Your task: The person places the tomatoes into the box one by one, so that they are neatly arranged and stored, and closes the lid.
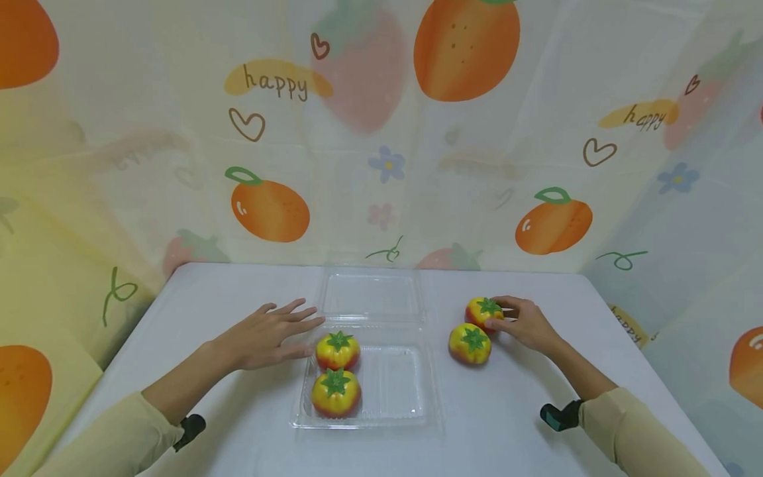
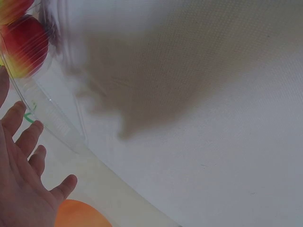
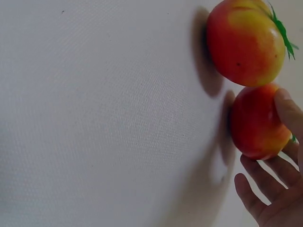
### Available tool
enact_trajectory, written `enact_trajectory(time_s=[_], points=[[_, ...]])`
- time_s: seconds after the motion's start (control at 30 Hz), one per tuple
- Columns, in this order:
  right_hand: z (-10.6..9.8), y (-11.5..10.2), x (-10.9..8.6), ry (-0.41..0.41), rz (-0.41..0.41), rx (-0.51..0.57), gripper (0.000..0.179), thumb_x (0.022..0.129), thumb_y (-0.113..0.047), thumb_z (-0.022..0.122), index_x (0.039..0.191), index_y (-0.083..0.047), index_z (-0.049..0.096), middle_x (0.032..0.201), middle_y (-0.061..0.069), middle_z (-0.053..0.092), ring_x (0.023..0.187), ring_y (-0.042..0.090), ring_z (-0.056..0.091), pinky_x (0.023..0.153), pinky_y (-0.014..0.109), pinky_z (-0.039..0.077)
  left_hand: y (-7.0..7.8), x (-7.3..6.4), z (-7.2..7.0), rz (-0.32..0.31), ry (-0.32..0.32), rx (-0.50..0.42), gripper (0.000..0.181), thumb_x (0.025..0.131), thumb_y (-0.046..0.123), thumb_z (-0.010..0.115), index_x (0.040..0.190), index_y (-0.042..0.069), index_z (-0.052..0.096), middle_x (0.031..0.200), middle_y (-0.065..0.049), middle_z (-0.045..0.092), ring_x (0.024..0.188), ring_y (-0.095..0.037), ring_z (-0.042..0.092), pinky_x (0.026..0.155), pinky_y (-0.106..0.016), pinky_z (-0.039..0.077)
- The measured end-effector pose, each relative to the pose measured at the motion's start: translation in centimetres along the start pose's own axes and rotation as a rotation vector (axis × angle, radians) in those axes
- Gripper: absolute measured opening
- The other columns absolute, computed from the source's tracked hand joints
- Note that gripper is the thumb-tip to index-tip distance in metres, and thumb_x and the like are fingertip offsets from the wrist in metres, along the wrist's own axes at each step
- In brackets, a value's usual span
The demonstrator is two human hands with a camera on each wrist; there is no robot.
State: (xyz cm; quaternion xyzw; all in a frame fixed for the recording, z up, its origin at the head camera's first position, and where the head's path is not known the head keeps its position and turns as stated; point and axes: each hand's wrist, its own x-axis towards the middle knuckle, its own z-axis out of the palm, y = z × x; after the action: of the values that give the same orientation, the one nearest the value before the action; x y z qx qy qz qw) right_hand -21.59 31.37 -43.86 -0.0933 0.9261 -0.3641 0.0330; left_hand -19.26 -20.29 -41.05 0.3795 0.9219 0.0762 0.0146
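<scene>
Two red-and-yellow toy tomatoes with green star-shaped tops lie on the right: a nearer tomato [image 1: 469, 344] and, just behind it, a farther tomato [image 1: 480, 311]. My right hand [image 1: 526, 324] pinches the farther tomato between thumb and fingers; in the right wrist view this gripped tomato [image 3: 258, 124] sits close against its neighbour [image 3: 246, 43]. My left hand [image 1: 262, 336] hovers with fingers spread at the left side of a clear plastic clamshell box [image 1: 393, 421]. Inside the box's left half are a back tomato [image 1: 338, 351] and a front tomato [image 1: 336, 394].
The box's lid [image 1: 371, 295] lies folded back toward the rear of the white table [image 1: 250, 424]. A fruit-patterned cloth [image 1: 357, 172] hangs right behind the table and along both sides. Each wrist wears a dark band.
</scene>
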Motion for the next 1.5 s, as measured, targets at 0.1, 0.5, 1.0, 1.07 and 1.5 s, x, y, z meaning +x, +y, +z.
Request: enact_trajectory(time_s=[0.1, 0.5, 1.0, 1.07, 1.5], points=[[0.0, -0.1, 0.1, 0.000, -0.001, -0.008, 0.056, 0.092, -0.025, 0.074, 0.134, 0.007, 0.055, 0.131, 0.028, 0.059, 0.114, 0.046, 0.060, 0.093, 0.051, 0.053, 0.0, 0.0, 0.0, -0.001, 0.002, -0.001, 0.058, 0.098, 0.048, 0.056, 0.147, 0.019, 0.051, 0.149, -0.009, 0.050, 0.143, -0.039, 0.036, 0.104, -0.068, 0.035], [-0.8, -0.5, 0.7, -0.067, -0.012, -0.046, 0.060, 0.091, -0.030, 0.075, 0.133, 0.009, 0.055, 0.131, 0.029, 0.058, 0.115, 0.047, 0.060, 0.092, 0.050, 0.053, 0.1, 0.1, -0.2, -0.001, -0.006, 0.000, 0.059, 0.098, 0.051, 0.053, 0.147, 0.018, 0.051, 0.149, -0.010, 0.050, 0.142, -0.039, 0.036, 0.103, -0.068, 0.036], [-3.5, -3.5, 1.6, -0.162, -0.035, -0.123, 0.062, 0.090, -0.029, 0.075, 0.135, 0.009, 0.054, 0.130, 0.026, 0.060, 0.117, 0.045, 0.059, 0.090, 0.047, 0.056, 0.0, 0.2, -0.2, -0.007, -0.021, -0.012, 0.061, 0.098, 0.054, 0.052, 0.148, 0.019, 0.050, 0.150, -0.009, 0.049, 0.143, -0.039, 0.035, 0.104, -0.069, 0.035], [-3.6, -4.1, 1.6, -0.162, -0.054, -0.119, 0.062, 0.090, -0.030, 0.075, 0.135, 0.008, 0.054, 0.130, 0.026, 0.061, 0.117, 0.046, 0.059, 0.090, 0.047, 0.056, 0.0, 0.2, -0.1, -0.010, -0.023, -0.010, 0.060, 0.098, 0.052, 0.053, 0.148, 0.019, 0.050, 0.150, -0.009, 0.049, 0.143, -0.039, 0.035, 0.104, -0.069, 0.035], [-2.1, -8.4, 1.5, -0.211, -0.207, -0.087, 0.056, 0.089, -0.027, 0.077, 0.133, 0.004, 0.058, 0.127, 0.020, 0.064, 0.114, 0.042, 0.062, 0.089, 0.046, 0.056, 0.0, 0.1, -0.2, -0.009, -0.018, -0.006, 0.059, 0.098, 0.051, 0.053, 0.147, 0.018, 0.052, 0.150, -0.009, 0.049, 0.143, -0.039, 0.036, 0.103, -0.068, 0.036]])
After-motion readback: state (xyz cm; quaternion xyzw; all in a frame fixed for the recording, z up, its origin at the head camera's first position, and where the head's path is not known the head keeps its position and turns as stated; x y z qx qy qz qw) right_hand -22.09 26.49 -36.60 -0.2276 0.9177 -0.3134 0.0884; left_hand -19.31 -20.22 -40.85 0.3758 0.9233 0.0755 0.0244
